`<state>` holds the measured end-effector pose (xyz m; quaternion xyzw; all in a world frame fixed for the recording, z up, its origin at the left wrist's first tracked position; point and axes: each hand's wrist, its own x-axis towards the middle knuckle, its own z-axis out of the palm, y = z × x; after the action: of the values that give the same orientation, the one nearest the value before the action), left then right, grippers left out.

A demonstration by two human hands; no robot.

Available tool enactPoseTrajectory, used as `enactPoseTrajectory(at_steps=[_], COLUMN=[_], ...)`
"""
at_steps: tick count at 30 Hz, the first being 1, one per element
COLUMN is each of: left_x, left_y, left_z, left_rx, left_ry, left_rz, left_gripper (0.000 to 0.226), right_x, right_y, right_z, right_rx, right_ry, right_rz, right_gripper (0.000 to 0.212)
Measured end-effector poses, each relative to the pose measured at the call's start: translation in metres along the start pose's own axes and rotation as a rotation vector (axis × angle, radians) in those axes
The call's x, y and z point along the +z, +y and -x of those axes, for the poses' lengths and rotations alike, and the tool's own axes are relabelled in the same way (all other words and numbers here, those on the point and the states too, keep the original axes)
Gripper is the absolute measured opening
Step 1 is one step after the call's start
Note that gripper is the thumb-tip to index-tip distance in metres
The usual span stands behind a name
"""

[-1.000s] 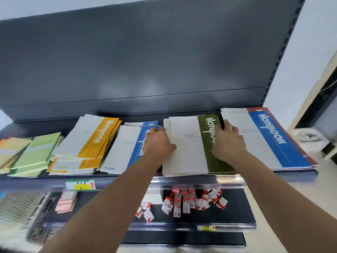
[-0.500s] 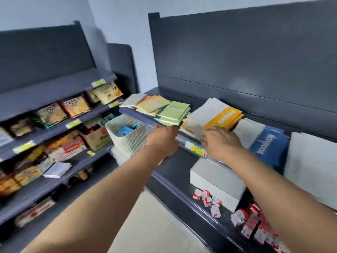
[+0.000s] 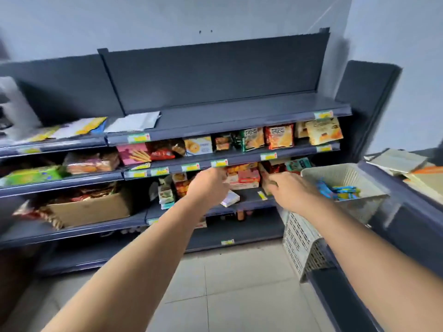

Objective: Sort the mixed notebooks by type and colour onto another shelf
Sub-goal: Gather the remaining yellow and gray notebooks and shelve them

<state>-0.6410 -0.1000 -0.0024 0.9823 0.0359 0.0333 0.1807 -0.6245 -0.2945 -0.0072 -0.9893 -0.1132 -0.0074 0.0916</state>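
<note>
My left hand [image 3: 208, 185] and my right hand [image 3: 293, 190] are stretched out at mid height in front of a dark grey snack rack. Their fingers are curled and I see nothing in either. On the rack's top shelf [image 3: 239, 113] a white notebook stack [image 3: 134, 122] lies at the left end. Yellow and white notebooks [image 3: 76, 127] lie on the neighbouring shelf further left. At the right edge of view, pale notebooks [image 3: 396, 161] and an orange one [image 3: 429, 170] lie on the other rack. The picture is blurred by motion.
Snack packets [image 3: 279, 136] fill the middle shelves. A cardboard box [image 3: 88, 209] sits low on the left. A white plastic basket [image 3: 345, 174] holding blue packets hangs off the right rack, above a second basket [image 3: 304, 248]. Tiled floor [image 3: 227, 283] lies below my arms.
The view has swung left from the notebook shelf to the snack rack. Both hands left the green notebook stack and now hover in the air, away from any notebook.
</note>
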Motion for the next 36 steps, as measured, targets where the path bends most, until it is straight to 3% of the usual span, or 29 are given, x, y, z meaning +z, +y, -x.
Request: enactPoseTrajectory(at_steps=[5, 8, 12, 17, 22, 25, 30, 36], left_x=[-0.026, -0.037, -0.051, -0.081, -0.105, -0.115, -0.138, -0.153], left_y=[-0.082, -0.124, -0.174, -0.224, -0.289, -0.332, -0.408, -0.482], left_z=[-0.037, -0.072, -0.134, -0.216, -0.269, -0.291, -0.337, -0.406], left_rx=[-0.164, -0.253, -0.330, -0.423, -0.517, -0.544, -0.565, -0.434], left_ry=[0.122, 0.167, 0.190, 0.198, 0.213, 0.228, 0.263, 0.179], left_rz=[-0.006, 0.004, -0.030, -0.047, -0.056, -0.012, -0.009, -0.061], left_gripper=[0.022, 0.030, 0.020, 0.032, 0.020, 0.041, 0.033, 0.036], right_x=[0.017, 0.031, 0.040, 0.039, 0.043, 0.059, 0.088, 0.120], right_y=[-0.079, -0.115, -0.159, -0.211, -0.280, -0.321, -0.377, -0.434], right_z=[-0.083, -0.139, -0.222, -0.327, -0.403, -0.435, -0.493, -0.550], right_rx=[-0.163, -0.232, -0.309, -0.411, -0.500, -0.532, -0.486, -0.454], right_ry=[0.000, -0.009, 0.004, -0.036, -0.108, -0.158, -0.145, -0.165], right_rz=[-0.035, -0.067, -0.106, -0.120, -0.154, -0.162, -0.136, -0.087], right_gripper=[0.039, 0.040, 0.039, 0.039, 0.045, 0.045, 0.045, 0.055])
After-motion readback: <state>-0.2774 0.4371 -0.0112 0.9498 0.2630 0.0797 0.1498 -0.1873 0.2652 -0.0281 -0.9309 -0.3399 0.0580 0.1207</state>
